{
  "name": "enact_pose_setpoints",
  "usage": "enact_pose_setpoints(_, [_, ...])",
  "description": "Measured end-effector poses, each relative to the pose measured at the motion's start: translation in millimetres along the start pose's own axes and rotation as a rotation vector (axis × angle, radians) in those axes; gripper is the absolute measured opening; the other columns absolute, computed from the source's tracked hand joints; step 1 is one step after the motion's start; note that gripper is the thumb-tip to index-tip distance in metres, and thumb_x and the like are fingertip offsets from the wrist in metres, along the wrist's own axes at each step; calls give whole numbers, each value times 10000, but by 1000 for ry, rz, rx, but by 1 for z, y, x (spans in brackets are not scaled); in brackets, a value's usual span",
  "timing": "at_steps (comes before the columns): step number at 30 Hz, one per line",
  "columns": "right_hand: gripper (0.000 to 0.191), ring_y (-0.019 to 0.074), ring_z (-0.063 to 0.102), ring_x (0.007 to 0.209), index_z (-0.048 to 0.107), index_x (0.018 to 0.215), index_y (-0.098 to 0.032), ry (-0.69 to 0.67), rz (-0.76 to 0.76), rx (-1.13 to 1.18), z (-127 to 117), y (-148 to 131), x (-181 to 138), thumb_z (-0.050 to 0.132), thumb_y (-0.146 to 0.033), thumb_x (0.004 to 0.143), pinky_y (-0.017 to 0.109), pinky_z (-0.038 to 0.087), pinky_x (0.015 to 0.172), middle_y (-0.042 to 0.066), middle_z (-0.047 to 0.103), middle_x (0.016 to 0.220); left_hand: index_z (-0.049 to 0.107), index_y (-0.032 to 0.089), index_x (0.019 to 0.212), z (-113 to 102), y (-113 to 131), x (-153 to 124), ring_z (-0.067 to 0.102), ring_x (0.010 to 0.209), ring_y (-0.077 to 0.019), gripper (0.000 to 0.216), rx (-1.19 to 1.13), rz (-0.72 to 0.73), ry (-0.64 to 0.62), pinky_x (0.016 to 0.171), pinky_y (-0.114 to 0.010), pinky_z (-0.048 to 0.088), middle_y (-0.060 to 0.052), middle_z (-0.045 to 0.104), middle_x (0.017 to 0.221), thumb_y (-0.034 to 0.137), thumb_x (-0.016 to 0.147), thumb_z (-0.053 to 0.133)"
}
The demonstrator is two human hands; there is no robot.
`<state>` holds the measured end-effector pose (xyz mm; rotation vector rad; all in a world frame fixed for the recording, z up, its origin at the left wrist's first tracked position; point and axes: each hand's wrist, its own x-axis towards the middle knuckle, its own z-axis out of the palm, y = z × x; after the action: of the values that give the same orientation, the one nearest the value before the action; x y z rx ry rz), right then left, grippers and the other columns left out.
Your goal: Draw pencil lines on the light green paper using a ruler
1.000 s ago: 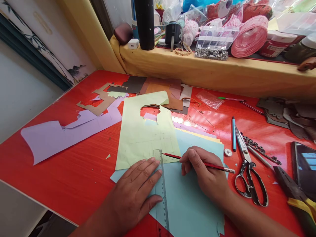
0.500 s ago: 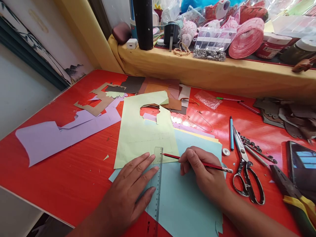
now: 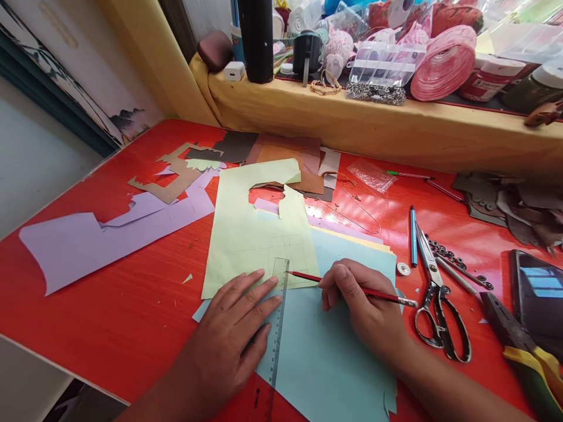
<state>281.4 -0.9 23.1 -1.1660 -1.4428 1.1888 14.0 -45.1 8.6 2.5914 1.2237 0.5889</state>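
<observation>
A clear ruler (image 3: pixel 277 334) lies across the lower edge of a pale green sheet (image 3: pixel 246 240) and over blue paper (image 3: pixel 325 357). My left hand (image 3: pixel 240 334) is spread flat, its fingers pressing on the ruler's left side and the sheet. In my right hand (image 3: pixel 360 305) is a red and black pencil (image 3: pixel 382 296), its tip at the ruler's right edge near the top end. Faint drawn lines cross the green sheet, and a ragged hole is cut out of its upper part.
Scissors (image 3: pixel 433 293), a blue pen (image 3: pixel 413 234), pliers (image 3: pixel 510 334) and a phone (image 3: pixel 539 299) lie at the right. Purple paper offcuts (image 3: pixel 88 246) lie at the left. Behind, a cloth-covered ledge (image 3: pixel 281 111) holds jars, ribbon and a black bottle (image 3: pixel 256 41).
The ruler has tilted slightly, its lower end swinging left, and my left hand has shifted a little with it. The pencil tip stays by the ruler's edge.
</observation>
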Motion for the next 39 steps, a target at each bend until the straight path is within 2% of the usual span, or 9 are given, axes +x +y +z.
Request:
enact_pose_setpoints(11, [493, 163, 681, 553, 772, 807, -220, 20, -2, 5, 0, 1, 1, 589, -526, 1147, 285, 518, 577, -8, 680, 599, 571, 244, 1532, 1, -2, 2, 369, 1635, -211, 447, 12, 9, -14, 1294, -462, 366, 0, 574, 1678, 122, 1113, 474])
enact_pose_setpoints(21, [501, 165, 678, 558, 771, 799, -221, 16, -1, -13, 1, -1, 0, 589, -531, 1147, 293, 514, 582, -7, 684, 597, 577, 247, 1533, 1, -3, 1, 397, 1627, -232, 446, -4, 2, -13, 1291, -477, 387, -9, 578, 1674, 136, 1111, 482])
enact_pose_setpoints(30, [491, 171, 676, 561, 773, 808, -222, 19, 0, -16, 0, 1, 2, 589, -524, 1149, 301, 504, 582, -5, 701, 601, 594, 244, 1521, 0, -4, 1, 391, 1628, -219, 428, -11, 9, -12, 1314, -433, 347, 2, 567, 1682, 147, 1114, 504])
enact_pose_setpoints(39, [496, 178, 667, 565, 764, 798, -219, 17, 1, -28, 1, 0, 1, 580, -515, 1151, 318, 505, 595, 1, 693, 605, 606, 274, 1519, 0, -3, -1, 463, 1593, -242, 444, -27, -24, -6, 1289, -465, 428, -4, 607, 1650, 154, 1103, 508])
